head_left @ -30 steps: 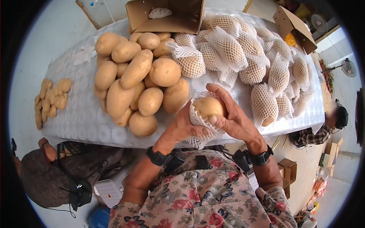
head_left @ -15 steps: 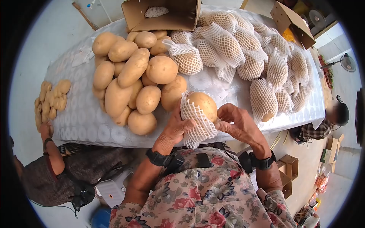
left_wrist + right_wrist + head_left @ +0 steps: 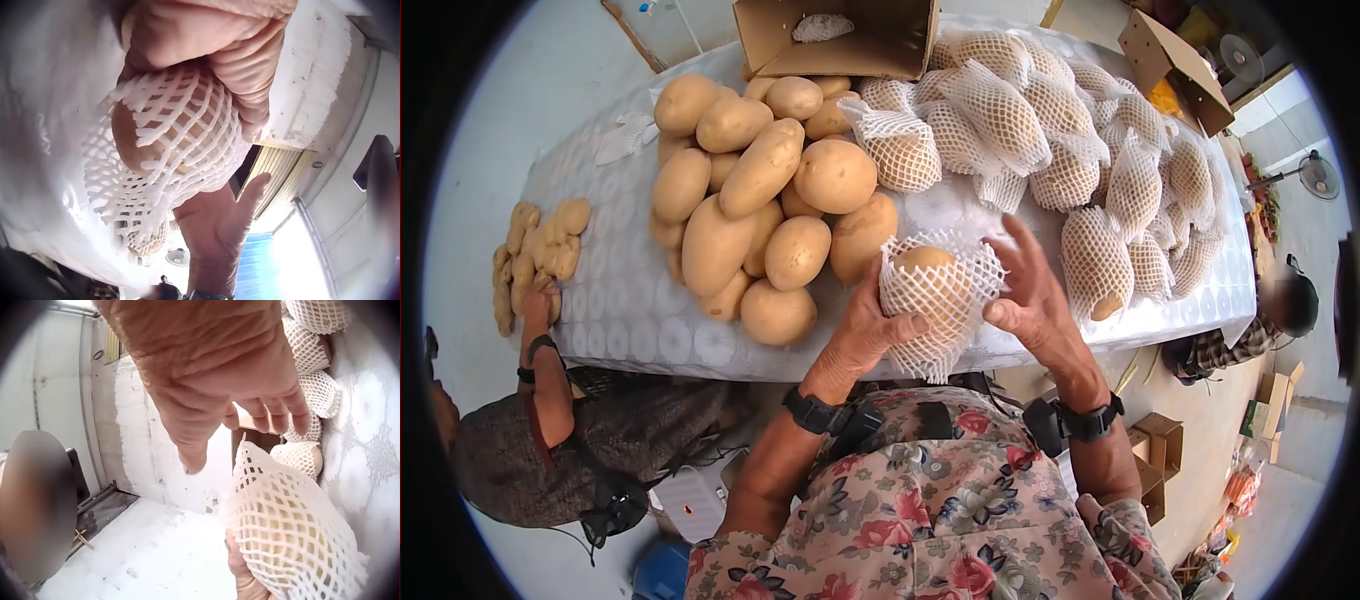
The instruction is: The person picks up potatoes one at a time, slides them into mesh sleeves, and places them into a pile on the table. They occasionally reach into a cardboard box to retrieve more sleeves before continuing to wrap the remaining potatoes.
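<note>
Well, from my remote seat the table (image 3: 650,345) comes first, spread across my view, with netted potatoes (image 3: 1000,115) heaped toward its right side and bare potatoes (image 3: 760,165) piled left of them. Nearer me, raised between my two hands, is the potato (image 3: 924,259) in its white foam net (image 3: 933,355). Its long axis is hard to judge under the mesh; I read it as running roughly away from my body, with the net's wider mouth flared around the far end and a ragged edge on my side.

My left hand (image 3: 862,328) is the nearer one, in contact: it grips the potato through the net from the left, thumb laid across the near side. My right hand (image 3: 1038,300) lies just to the right, fingers spread and thumb apart from them; the right wrist view shows air between that thumb and the mesh.

Smallest of all, my left fingertips are mostly hidden behind the net, so I cannot tell exactly where they press.
</note>
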`<act>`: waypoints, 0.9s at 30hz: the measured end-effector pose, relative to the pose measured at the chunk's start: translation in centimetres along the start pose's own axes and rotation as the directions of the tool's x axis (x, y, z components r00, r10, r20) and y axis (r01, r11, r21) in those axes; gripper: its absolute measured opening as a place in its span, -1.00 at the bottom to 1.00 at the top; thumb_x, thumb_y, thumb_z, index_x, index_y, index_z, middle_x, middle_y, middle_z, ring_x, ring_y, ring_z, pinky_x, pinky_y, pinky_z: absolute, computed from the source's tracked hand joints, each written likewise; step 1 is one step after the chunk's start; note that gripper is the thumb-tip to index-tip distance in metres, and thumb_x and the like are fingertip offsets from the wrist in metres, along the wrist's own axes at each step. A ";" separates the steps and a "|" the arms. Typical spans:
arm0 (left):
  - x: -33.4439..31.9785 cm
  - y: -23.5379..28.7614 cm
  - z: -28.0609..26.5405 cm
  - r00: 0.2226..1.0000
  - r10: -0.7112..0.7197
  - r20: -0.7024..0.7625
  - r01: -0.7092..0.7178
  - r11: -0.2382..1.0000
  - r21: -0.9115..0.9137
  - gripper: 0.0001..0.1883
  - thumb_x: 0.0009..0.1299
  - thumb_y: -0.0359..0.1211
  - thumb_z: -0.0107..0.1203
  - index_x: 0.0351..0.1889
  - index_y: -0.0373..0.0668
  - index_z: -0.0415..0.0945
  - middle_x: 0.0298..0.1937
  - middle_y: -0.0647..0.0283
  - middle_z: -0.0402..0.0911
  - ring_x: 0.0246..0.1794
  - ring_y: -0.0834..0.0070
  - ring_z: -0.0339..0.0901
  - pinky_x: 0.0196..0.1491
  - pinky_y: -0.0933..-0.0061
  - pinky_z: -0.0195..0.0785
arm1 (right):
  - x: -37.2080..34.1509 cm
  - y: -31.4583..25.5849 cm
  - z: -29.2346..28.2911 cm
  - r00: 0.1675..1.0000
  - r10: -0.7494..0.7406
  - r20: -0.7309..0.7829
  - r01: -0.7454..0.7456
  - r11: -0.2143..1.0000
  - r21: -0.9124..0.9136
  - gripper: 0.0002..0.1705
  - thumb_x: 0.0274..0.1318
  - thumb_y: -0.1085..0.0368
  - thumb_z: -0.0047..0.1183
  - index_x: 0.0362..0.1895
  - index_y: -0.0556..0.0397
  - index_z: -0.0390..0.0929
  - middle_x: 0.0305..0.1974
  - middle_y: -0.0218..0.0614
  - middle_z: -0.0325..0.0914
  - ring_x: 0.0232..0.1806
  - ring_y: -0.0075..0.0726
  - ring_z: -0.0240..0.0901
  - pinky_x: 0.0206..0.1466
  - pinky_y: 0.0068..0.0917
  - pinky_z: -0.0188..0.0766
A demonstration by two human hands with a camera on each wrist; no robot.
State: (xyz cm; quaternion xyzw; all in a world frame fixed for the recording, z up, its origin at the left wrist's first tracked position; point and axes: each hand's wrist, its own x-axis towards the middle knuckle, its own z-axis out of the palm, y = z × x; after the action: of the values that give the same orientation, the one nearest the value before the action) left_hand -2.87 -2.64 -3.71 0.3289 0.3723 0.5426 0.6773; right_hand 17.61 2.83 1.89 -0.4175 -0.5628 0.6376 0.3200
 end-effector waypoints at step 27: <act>4.1 -0.6 1.5 0.941 0.326 0.088 -0.219 0.391 0.894 -0.14 -0.09 -0.25 0.36 0.20 -0.20 0.18 -0.01 -0.03 0.47 -0.02 0.09 0.48 0.01 0.24 0.38 | 4.5 5.8 2.1 0.943 -0.332 -0.034 0.331 0.943 -0.031 -0.20 0.00 -0.13 0.19 0.18 0.09 0.22 -0.10 -0.27 0.44 -0.09 -0.48 0.37 0.02 -0.50 0.32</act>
State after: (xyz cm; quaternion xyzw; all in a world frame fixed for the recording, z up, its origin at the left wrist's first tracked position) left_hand -0.71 1.18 -4.06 0.6641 0.5766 0.3829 0.2826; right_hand 14.09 4.90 -4.55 -0.3332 -0.6264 0.5594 0.4285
